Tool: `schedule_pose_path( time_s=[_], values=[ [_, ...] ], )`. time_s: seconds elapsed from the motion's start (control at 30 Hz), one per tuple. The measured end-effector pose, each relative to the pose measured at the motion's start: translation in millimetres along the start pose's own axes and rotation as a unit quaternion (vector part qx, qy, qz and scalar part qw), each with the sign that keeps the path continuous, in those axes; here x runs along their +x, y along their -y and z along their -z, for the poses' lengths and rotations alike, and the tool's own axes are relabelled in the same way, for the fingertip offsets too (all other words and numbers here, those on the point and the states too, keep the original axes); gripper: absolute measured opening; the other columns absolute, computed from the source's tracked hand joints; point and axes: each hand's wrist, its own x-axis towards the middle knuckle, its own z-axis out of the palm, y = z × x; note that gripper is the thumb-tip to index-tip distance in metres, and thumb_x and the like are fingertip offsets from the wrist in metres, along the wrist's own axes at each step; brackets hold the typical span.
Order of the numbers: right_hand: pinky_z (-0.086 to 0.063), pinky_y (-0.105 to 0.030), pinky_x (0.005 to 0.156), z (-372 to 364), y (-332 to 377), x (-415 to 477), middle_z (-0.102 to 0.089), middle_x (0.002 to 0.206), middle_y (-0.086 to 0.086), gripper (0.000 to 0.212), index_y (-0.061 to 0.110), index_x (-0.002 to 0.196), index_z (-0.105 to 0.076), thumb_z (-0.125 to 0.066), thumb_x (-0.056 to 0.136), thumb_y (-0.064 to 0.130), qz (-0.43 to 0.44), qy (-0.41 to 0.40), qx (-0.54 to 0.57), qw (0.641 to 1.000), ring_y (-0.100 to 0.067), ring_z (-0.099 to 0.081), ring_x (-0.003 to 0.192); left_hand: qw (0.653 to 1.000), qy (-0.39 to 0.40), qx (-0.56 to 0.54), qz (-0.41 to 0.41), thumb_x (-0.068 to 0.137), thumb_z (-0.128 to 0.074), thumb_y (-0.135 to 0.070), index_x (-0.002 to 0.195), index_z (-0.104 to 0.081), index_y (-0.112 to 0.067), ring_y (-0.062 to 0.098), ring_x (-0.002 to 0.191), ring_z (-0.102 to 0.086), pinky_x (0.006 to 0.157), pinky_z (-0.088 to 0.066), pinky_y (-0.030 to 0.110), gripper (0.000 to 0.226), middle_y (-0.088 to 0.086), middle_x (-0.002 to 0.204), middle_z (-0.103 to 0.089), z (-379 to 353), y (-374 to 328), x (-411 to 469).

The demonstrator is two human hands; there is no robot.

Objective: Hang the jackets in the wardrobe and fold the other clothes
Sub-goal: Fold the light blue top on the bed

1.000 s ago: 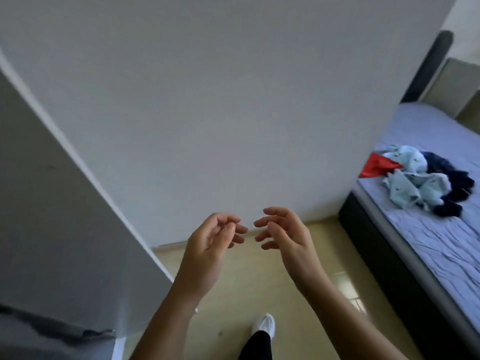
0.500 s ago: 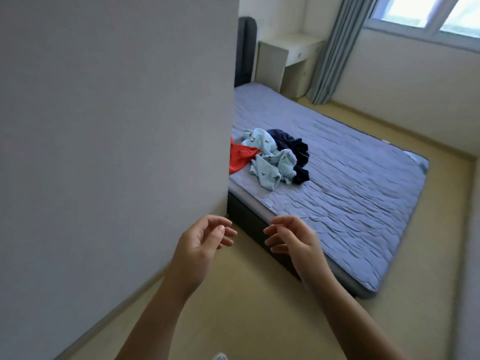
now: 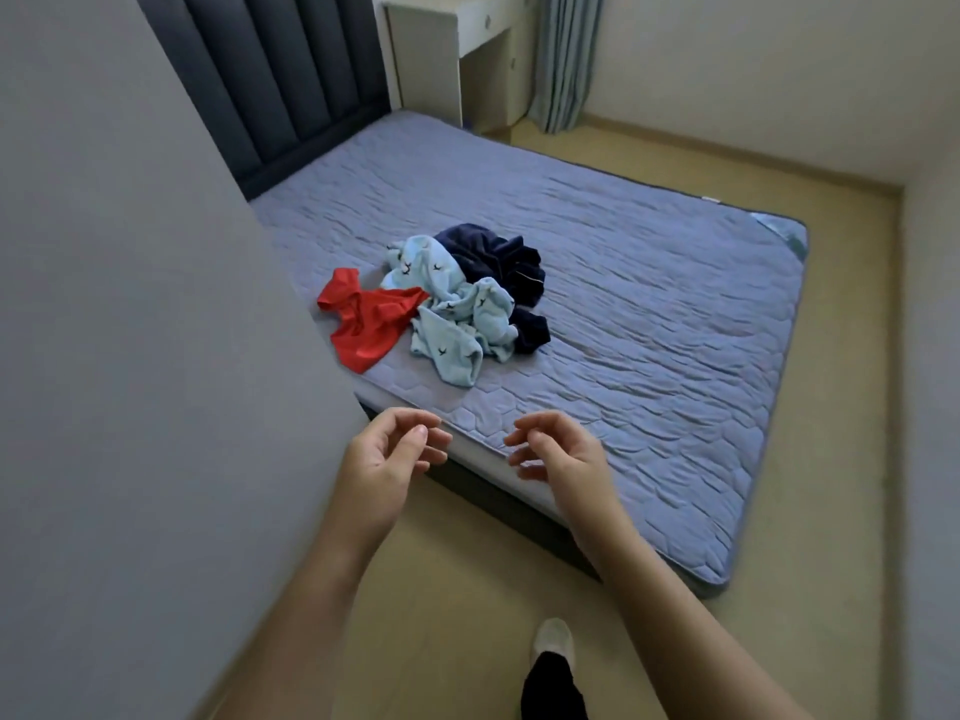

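Soft, dim, even light without glare. Beyond the fingers (image 3: 411,438) the quilted mattress (image 3: 649,304) shows crisp stitching; the grey panel (image 3: 130,356) left of them is smeared by blur. Wide-angle distortion bends lines toward the edges.

1. The grey panel (image 3: 130,356) on the left hides the near-left corner of the bed (image 3: 649,304) and part of the headboard (image 3: 270,80).
2. The navy garment (image 3: 493,257) lies partly under the light blue garment (image 3: 457,314); its kind cannot be told.
3. The top edge cuts off the desk (image 3: 483,54) and the curtain (image 3: 563,59).
4. The bottom edge cuts off the trouser leg (image 3: 553,688).
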Motion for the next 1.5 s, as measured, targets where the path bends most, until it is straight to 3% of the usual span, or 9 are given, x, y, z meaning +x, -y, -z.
schedule_pose_path(
  time_s=[0.47, 0.67, 0.77, 0.97, 1.17, 1.27, 1.37, 1.43, 1.5],
  values=[
    [-0.051, -0.028, 0.064, 9, 7, 268, -0.067, 0.080, -0.002, 0.028, 0.014, 0.086, -0.061, -0.041, 0.093, -0.004, -0.055, 0.032, -0.073, 0.995, -0.014, -0.061, 0.069, 0.994, -0.074, -0.002, 0.079, 0.095, -0.046, 0.002, 0.086, -0.062, -0.013, 0.006, 0.068, -0.064, 0.069, -0.049, 0.025, 0.024, -0.001, 0.079, -0.070, -40, 36, 250],
    [-0.050, -0.025, 0.062, -16, -50, 418, -0.067, 0.080, 0.002, 0.026, 0.015, 0.086, -0.062, -0.043, 0.091, -0.001, -0.118, -0.001, -0.125, 0.985, -0.010, -0.060, 0.069, 0.991, -0.041, 0.037, 0.125, 0.094, -0.047, 0.003, 0.083, -0.061, -0.013, 0.004, 0.067, -0.062, 0.062, -0.048, 0.015, 0.024, 0.002, 0.081, -0.067, -30, 105, 421],
    [-0.050, -0.029, 0.066, -25, -110, 492, -0.064, 0.084, 0.003, 0.027, 0.022, 0.082, -0.061, -0.045, 0.089, 0.003, -0.171, -0.021, -0.186, 0.967, -0.014, -0.059, 0.075, 0.980, -0.031, 0.091, 0.174, 0.091, -0.050, 0.000, 0.079, -0.061, -0.019, 0.013, 0.079, -0.062, 0.067, -0.046, 0.023, 0.025, -0.003, 0.082, -0.066, -31, 170, 501],
    [-0.041, -0.026, 0.081, -25, -214, 599, -0.048, 0.127, -0.006, 0.038, 0.014, 0.126, -0.049, -0.052, 0.088, 0.011, -0.269, -0.014, -0.342, 0.900, -0.020, -0.051, 0.107, 0.928, 0.011, 0.202, 0.312, 0.089, -0.054, -0.007, 0.093, -0.058, -0.015, 0.012, 0.080, -0.055, 0.063, -0.041, 0.023, 0.010, 0.005, 0.100, -0.062, -43, 297, 596],
    [-0.038, -0.041, 0.103, -29, -249, 699, -0.006, 0.157, -0.001, 0.082, 0.031, 0.147, -0.018, -0.065, 0.080, 0.016, -0.160, -0.066, -0.441, 0.881, -0.026, -0.020, 0.140, 0.916, 0.060, 0.341, 0.202, 0.081, -0.062, -0.012, 0.133, -0.045, -0.016, 0.025, 0.125, -0.041, 0.100, -0.040, 0.035, 0.055, 0.009, 0.138, -0.039, -52, 356, 693],
    [-0.047, -0.041, 0.091, -30, -268, 739, 0.011, 0.158, 0.000, 0.096, 0.044, 0.147, -0.005, -0.069, 0.080, 0.019, -0.123, -0.050, -0.460, 0.878, -0.030, -0.026, 0.138, 0.897, 0.095, 0.414, 0.125, 0.081, -0.066, -0.020, 0.147, -0.025, -0.025, 0.025, 0.141, -0.019, 0.111, -0.026, 0.037, 0.078, 0.005, 0.156, -0.015, -60, 371, 733],
    [-0.049, -0.040, 0.081, -32, -296, 757, -0.032, 0.145, -0.011, 0.075, 0.037, 0.144, -0.020, -0.063, 0.083, 0.028, -0.142, 0.020, -0.480, 0.865, -0.030, -0.051, 0.112, 0.829, 0.210, 0.513, 0.076, 0.082, -0.066, -0.025, 0.149, -0.014, -0.034, 0.028, 0.141, -0.021, 0.108, -0.033, 0.042, 0.085, 0.004, 0.158, -0.009, -66, 397, 753],
    [-0.046, -0.036, 0.075, -32, -319, 745, -0.053, 0.118, -0.006, 0.054, 0.034, 0.135, -0.034, -0.056, 0.085, 0.036, -0.192, 0.086, -0.525, 0.825, -0.029, -0.054, 0.095, 0.776, 0.286, 0.554, 0.088, 0.086, -0.059, -0.022, 0.145, -0.027, -0.032, 0.028, 0.127, -0.042, 0.094, -0.043, 0.038, 0.068, 0.004, 0.147, -0.030, -66, 414, 749],
    [-0.043, -0.034, 0.070, -30, -335, 719, -0.058, 0.102, -0.002, 0.041, 0.033, 0.127, -0.039, -0.047, 0.088, 0.037, -0.242, 0.132, -0.558, 0.783, -0.025, -0.051, 0.086, 0.762, 0.290, 0.572, 0.087, 0.090, -0.051, -0.017, 0.127, -0.049, -0.024, 0.028, 0.113, -0.053, 0.083, -0.043, 0.034, 0.038, 0.004, 0.129, -0.047, -64, 423, 736]
  ],
)
